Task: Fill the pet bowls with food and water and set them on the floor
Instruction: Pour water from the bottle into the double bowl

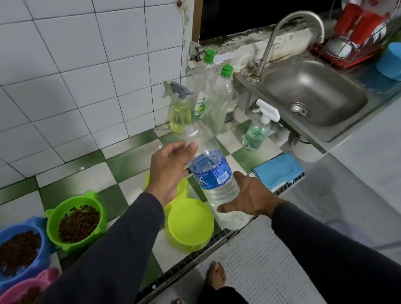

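A clear water bottle (213,176) with a blue label stands tilted over the green-checked counter. My right hand (252,195) grips its lower part, thumb across the front. My left hand (170,169) lies with relaxed fingers against the bottle's shoulder, below the neck. Under the bottle sits an empty lime bowl (190,225); a second lime bowl (182,186) is mostly hidden by my left hand. On the left, a green bowl (76,222), a blue bowl (13,253) and a pink bowl (16,303) each hold brown kibble; my left sleeve covers part of the pink one.
A steel sink (313,93) with a curved tap (292,24) is on the right, a dish rack (359,32) and a blue container (400,62) beyond it. Spray and detergent bottles (212,102) stand by the tiled wall. A blue cloth (278,169) lies near the counter edge. My bare feet (213,276) are below.
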